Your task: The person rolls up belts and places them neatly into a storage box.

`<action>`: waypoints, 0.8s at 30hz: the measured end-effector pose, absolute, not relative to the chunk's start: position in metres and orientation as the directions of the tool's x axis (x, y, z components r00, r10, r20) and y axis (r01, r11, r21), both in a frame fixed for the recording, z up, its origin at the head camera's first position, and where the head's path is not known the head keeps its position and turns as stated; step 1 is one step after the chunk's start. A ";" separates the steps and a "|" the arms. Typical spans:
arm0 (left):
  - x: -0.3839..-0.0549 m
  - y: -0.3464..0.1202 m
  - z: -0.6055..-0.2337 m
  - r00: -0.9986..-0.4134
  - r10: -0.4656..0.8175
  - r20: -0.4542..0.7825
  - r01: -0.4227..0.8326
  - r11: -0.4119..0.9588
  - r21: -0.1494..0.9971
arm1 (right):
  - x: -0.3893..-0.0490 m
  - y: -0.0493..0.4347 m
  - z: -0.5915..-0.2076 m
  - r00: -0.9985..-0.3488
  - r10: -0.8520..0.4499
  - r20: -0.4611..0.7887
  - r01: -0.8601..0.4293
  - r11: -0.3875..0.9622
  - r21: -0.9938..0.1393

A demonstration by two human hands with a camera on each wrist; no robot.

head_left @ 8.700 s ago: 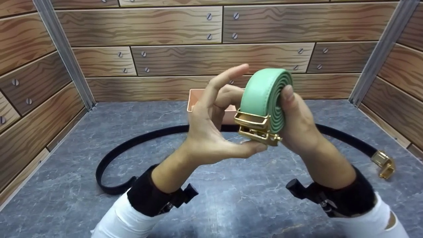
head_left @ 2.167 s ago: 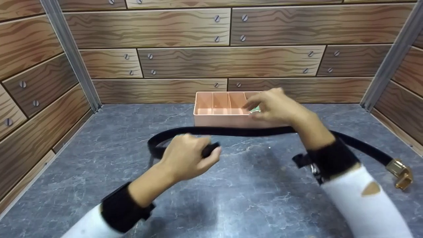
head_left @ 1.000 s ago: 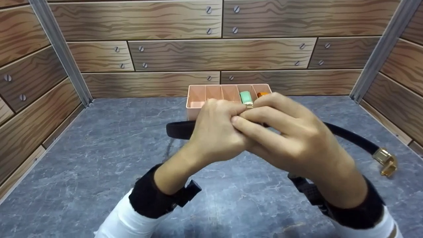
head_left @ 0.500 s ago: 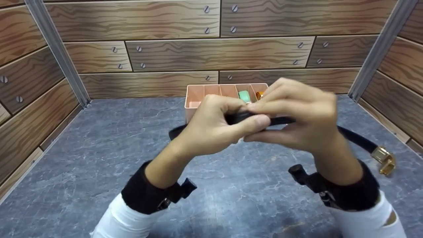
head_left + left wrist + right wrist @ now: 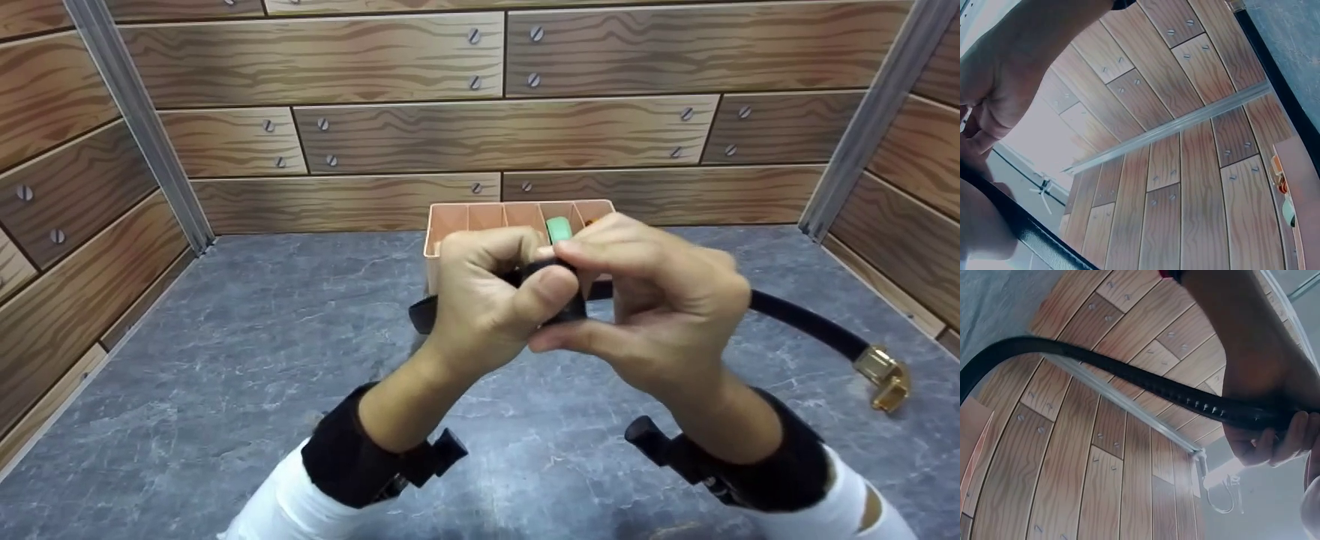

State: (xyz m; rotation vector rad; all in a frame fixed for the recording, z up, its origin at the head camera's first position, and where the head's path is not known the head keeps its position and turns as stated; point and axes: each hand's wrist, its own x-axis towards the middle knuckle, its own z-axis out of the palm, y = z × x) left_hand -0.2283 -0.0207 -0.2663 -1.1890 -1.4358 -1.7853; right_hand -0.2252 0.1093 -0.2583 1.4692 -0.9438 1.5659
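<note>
A black belt runs across the table in the head view, its gold buckle at the far right end. Its other end is bunched into a small coil between the hands. My left hand grips that coil, thumb on the near side and fingers curled. From the right, my right hand pinches the coil between thumb and fingers. Fingers hide much of it. The strap rises toward the hands in the right wrist view, and a length of the belt also crosses the left wrist view.
Behind the hands stands a pink divided box. One compartment holds a rolled green belt, and the rightmost holds something orange, mostly hidden. Wood-patterned panels enclose the grey marbled table.
The green belt, earlier in both hands, is now in the box. The black belt's left end has left the table and is coiled in the hands. Lately the right hand has shifted around the coil.
</note>
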 end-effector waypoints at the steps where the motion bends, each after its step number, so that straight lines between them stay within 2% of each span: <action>1: -0.228 -0.021 -0.266 -0.479 0.138 0.867 0.818 -0.288 0.498 | -0.226 0.109 -0.258 -0.030 0.049 0.998 -0.913 -0.407 -0.007; 5: -0.223 -0.024 -0.264 -0.521 0.292 0.802 0.720 -0.353 0.597 | -0.227 0.109 -0.258 0.007 0.032 0.999 -0.941 -0.337 0.017; 8: -0.217 -0.028 -0.260 -0.515 0.359 0.778 0.722 -0.307 0.620 | -0.227 0.112 -0.255 0.094 -0.042 0.995 -0.974 -0.211 0.083; 10: -0.216 -0.032 -0.258 -0.499 0.351 0.792 0.810 -0.135 0.570 | -0.225 0.116 -0.251 0.168 -0.140 0.976 -0.985 -0.062 0.161; 12: -0.217 -0.035 -0.257 -0.475 0.334 0.814 0.878 0.117 0.464 | -0.222 0.122 -0.247 0.217 -0.269 0.938 -0.963 0.098 0.251; 15: -0.220 -0.038 -0.258 -0.452 0.308 0.837 0.848 0.441 0.295 | -0.216 0.129 -0.243 0.223 -0.451 0.864 -0.886 0.275 0.373; 18: -0.220 -0.038 -0.259 -0.454 0.313 0.834 0.785 0.583 0.208 | -0.212 0.130 -0.242 0.204 -0.569 0.797 -0.810 0.359 0.464; 24: -0.216 -0.035 -0.260 -0.470 0.328 0.819 0.666 0.741 0.085 | -0.207 0.129 -0.244 0.192 -0.655 0.731 -0.767 0.365 0.528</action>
